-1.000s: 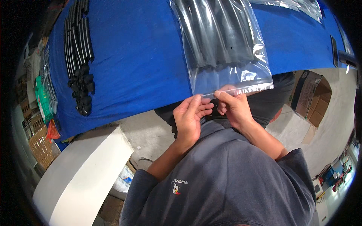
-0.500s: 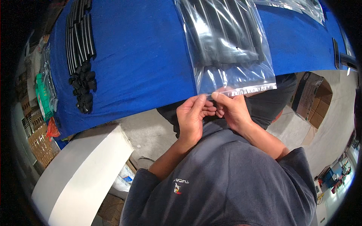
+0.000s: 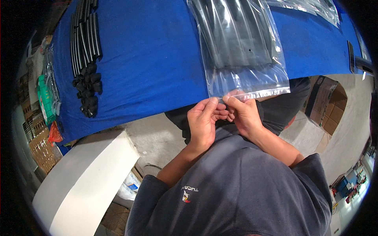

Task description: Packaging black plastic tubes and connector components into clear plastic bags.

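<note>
A clear zip bag [image 3: 252,80] lies on the blue-covered table with its sealing strip toward me, overhanging the near edge. Inside it are several long black tubes [image 3: 240,39], side by side. My left hand [image 3: 203,122] pinches the left corner of the strip between thumb and fingers. Right beside it, my right hand [image 3: 245,114] grips the same strip, thumb on top. The fingertips under the plastic are partly hidden.
Long black tubes [image 3: 84,39] and a heap of small black caps [image 3: 87,88] lie at the table's left. More clear bags [image 3: 311,8] rest at the far right. A cardboard box [image 3: 330,104] stands on the floor at right, a white panel [image 3: 86,177] at lower left.
The bag's left side and my left hand have shifted slightly to the right. Both hands keep their pinch on the strip.
</note>
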Action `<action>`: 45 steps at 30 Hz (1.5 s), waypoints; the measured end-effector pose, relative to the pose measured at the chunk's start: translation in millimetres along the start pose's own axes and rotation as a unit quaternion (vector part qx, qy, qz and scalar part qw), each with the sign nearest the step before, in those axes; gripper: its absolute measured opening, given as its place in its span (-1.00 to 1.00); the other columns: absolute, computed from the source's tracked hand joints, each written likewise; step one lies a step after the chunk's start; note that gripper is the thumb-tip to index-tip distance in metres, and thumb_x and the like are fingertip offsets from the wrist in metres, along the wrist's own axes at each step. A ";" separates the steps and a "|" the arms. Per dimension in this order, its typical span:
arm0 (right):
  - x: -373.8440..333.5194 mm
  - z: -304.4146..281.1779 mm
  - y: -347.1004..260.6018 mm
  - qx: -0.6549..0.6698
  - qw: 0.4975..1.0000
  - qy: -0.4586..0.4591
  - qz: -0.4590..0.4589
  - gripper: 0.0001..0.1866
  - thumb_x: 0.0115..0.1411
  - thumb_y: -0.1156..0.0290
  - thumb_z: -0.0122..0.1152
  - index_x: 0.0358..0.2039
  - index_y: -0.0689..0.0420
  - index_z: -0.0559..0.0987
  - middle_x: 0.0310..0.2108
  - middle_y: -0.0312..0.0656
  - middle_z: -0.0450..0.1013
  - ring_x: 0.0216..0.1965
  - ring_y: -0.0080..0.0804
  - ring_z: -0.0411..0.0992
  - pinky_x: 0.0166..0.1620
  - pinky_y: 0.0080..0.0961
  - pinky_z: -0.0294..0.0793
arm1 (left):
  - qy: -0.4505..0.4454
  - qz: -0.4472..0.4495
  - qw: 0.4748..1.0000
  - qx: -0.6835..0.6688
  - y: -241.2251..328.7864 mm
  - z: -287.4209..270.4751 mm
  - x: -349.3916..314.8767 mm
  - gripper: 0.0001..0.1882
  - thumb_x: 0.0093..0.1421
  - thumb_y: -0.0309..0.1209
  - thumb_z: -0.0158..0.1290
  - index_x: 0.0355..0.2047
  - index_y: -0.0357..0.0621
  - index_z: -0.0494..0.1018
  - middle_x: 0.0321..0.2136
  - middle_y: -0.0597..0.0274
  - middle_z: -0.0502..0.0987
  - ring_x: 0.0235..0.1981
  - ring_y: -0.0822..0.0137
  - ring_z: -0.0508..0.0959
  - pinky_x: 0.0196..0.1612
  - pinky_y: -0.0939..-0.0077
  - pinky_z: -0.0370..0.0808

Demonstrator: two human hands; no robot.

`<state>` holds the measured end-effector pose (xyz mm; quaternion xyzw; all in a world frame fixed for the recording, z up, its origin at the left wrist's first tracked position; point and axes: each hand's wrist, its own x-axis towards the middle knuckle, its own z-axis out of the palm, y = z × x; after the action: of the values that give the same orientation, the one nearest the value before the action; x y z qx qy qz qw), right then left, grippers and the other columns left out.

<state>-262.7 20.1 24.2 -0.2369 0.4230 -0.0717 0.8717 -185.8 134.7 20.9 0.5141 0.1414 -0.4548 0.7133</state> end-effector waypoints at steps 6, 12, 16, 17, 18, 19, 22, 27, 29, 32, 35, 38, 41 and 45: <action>2.8 5.0 1.2 -0.025 0.999 0.011 0.017 -0.86 0.22 0.42 0.26 -0.38 0.20 0.52 -0.63 -0.34 0.37 -0.66 -0.65 0.26 -0.60 -0.68 0.24 | -0.020 -0.013 1.000 0.020 10.5 3.8 -1.8 -0.75 0.36 -0.39 0.03 -0.27 -0.42 0.50 -0.44 0.02 0.59 -0.49 0.27 0.63 -0.34 0.49 0.61; 4.4 2.7 3.8 -0.029 1.000 -0.003 -0.005 -0.87 0.21 0.44 0.26 -0.38 0.20 0.50 -0.65 -0.37 0.33 -0.67 -0.66 0.24 -0.60 -0.68 0.22 | 0.007 0.020 0.998 0.061 8.9 -6.2 0.0 -0.78 0.36 -0.38 0.03 -0.24 -0.34 0.51 -0.42 0.08 0.61 -0.44 0.32 0.64 -0.33 0.50 0.61; 3.7 4.5 3.9 -0.028 1.000 0.003 -0.010 -0.86 0.21 0.43 0.27 -0.37 0.19 0.50 -0.66 -0.38 0.31 -0.68 -0.66 0.23 -0.61 -0.67 0.21 | 0.012 0.020 0.998 0.051 6.6 -7.4 2.6 -0.79 0.36 -0.39 0.03 -0.25 -0.34 0.51 -0.42 0.09 0.61 -0.46 0.33 0.64 -0.33 0.51 0.61; 3.0 5.2 3.3 -0.028 1.000 0.002 -0.010 -0.86 0.21 0.43 0.27 -0.37 0.19 0.50 -0.66 -0.38 0.31 -0.68 -0.66 0.23 -0.61 -0.67 0.21 | 0.007 0.020 0.996 0.085 8.8 -8.5 2.1 -0.78 0.36 -0.38 0.03 -0.27 -0.33 0.52 -0.44 0.11 0.60 -0.47 0.35 0.63 -0.34 0.52 0.60; 1.6 5.6 3.0 -0.023 1.000 -0.006 -0.005 -0.86 0.21 0.43 0.28 -0.37 0.20 0.50 -0.65 -0.38 0.32 -0.69 -0.66 0.23 -0.61 -0.67 0.20 | 0.002 0.020 0.993 0.118 10.5 -10.0 1.7 -0.77 0.36 -0.37 0.03 -0.30 -0.33 0.52 -0.45 0.13 0.60 -0.47 0.37 0.62 -0.35 0.54 0.60; 0.7 6.1 2.6 -0.018 1.000 -0.014 0.000 -0.85 0.21 0.42 0.28 -0.36 0.20 0.50 -0.65 -0.37 0.33 -0.69 -0.66 0.23 -0.61 -0.67 0.19 | 0.001 0.020 0.993 0.118 11.5 -12.0 2.2 -0.77 0.36 -0.37 0.03 -0.30 -0.33 0.52 -0.45 0.13 0.60 -0.47 0.37 0.62 -0.35 0.54 0.60; 0.3 9.2 2.5 -0.043 0.999 -0.019 0.023 -0.85 0.22 0.40 0.27 -0.37 0.21 0.52 -0.63 -0.36 0.36 -0.69 -0.67 0.24 -0.62 -0.68 0.18 | -0.043 0.051 0.982 0.175 13.6 -16.5 3.5 -0.74 0.38 -0.35 0.02 -0.35 -0.32 0.52 -0.49 0.17 0.58 -0.51 0.43 0.59 -0.40 0.59 0.55; 3.7 15.2 1.3 -0.022 0.998 -0.041 0.046 -0.84 0.24 0.40 0.23 -0.40 0.23 0.53 -0.65 -0.34 0.37 -0.69 -0.66 0.26 -0.64 -0.67 0.16 | -0.048 0.047 0.968 0.243 20.0 -15.8 -1.0 -0.71 0.41 -0.35 -0.04 -0.38 -0.29 0.50 -0.57 0.24 0.52 -0.57 0.50 0.51 -0.47 0.65 0.45; 6.1 16.0 4.9 0.003 0.998 -0.039 0.056 -0.85 0.25 0.44 0.19 -0.42 0.24 0.52 -0.68 -0.32 0.37 -0.70 -0.65 0.26 -0.64 -0.67 0.15 | -0.056 0.055 0.967 0.240 21.2 -11.5 -5.3 -0.73 0.41 -0.37 -0.05 -0.39 -0.30 0.48 -0.57 0.26 0.52 -0.56 0.51 0.50 -0.47 0.65 0.44; 8.1 17.3 9.3 0.019 0.998 -0.048 0.042 -0.85 0.24 0.45 0.18 -0.43 0.25 0.51 -0.67 -0.31 0.37 -0.71 -0.64 0.26 -0.64 -0.67 0.15 | -0.061 0.068 0.967 0.238 19.9 -12.6 -5.5 -0.75 0.40 -0.40 -0.05 -0.38 -0.31 0.47 -0.57 0.28 0.52 -0.55 0.53 0.50 -0.45 0.66 0.43; 6.2 17.9 7.7 -0.010 0.999 -0.028 0.027 -0.85 0.24 0.45 0.18 -0.42 0.26 0.51 -0.67 -0.32 0.36 -0.71 -0.64 0.25 -0.64 -0.68 0.14 | -0.067 0.064 0.969 0.230 16.3 -19.2 -1.7 -0.77 0.39 -0.42 -0.04 -0.37 -0.31 0.47 -0.56 0.28 0.53 -0.55 0.53 0.50 -0.44 0.65 0.44; 5.1 16.6 10.0 -0.005 0.999 -0.026 0.021 -0.85 0.23 0.43 0.20 -0.42 0.24 0.52 -0.66 -0.32 0.37 -0.71 -0.65 0.25 -0.64 -0.68 0.13 | -0.068 0.056 0.971 0.222 17.5 -19.5 -2.1 -0.78 0.38 -0.43 -0.03 -0.37 -0.32 0.48 -0.56 0.27 0.53 -0.54 0.52 0.51 -0.43 0.65 0.45; 0.2 24.6 2.9 -0.018 0.998 -0.030 0.049 -0.85 0.23 0.42 0.21 -0.42 0.23 0.52 -0.65 -0.31 0.39 -0.72 -0.66 0.24 -0.64 -0.69 0.11 | -0.056 0.044 0.970 0.232 23.3 -17.2 -5.5 -0.79 0.36 -0.45 -0.01 -0.39 -0.33 0.49 -0.55 0.26 0.55 -0.54 0.52 0.52 -0.42 0.66 0.46; 3.6 24.8 10.1 -0.010 0.999 -0.014 0.046 -0.87 0.20 0.43 0.23 -0.42 0.21 0.52 -0.63 -0.30 0.40 -0.73 -0.65 0.24 -0.64 -0.69 0.10 | -0.070 0.031 0.972 0.220 26.5 -18.2 -7.6 -0.81 0.33 -0.50 0.03 -0.40 -0.36 0.52 -0.53 0.22 0.57 -0.52 0.50 0.55 -0.40 0.66 0.48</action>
<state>-242.1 36.6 30.0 -0.2271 0.4220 -0.0243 0.8774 -164.1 155.8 34.2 0.6299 -0.0285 -0.4868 0.6045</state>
